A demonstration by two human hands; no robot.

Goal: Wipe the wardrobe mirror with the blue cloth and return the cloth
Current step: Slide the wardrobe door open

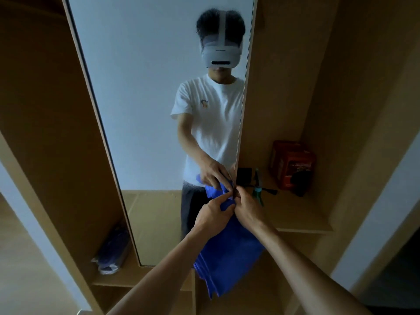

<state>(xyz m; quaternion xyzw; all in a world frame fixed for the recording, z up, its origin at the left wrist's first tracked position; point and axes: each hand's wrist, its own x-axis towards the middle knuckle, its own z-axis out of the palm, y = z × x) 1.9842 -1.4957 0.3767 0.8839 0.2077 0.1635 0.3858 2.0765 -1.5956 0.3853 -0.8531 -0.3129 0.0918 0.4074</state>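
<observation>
Blue fabric cloth [229,253] is bunched at its top against the right edge of the tall narrow wardrobe mirror [147,110], and the rest drapes down past the shelf front. My left hand [212,215] pinches the bunched top with its fingers curled on it. My right hand [248,210] grips it too, touching the left. Tan wooden shelf [295,214] to the right of the mirror carries a red box [292,164] in the back corner, a green-handled tool [258,189] and a small black block [244,175] by the mirror edge. Clear plastic bag [112,253] sits on the lower left shelf.
</observation>
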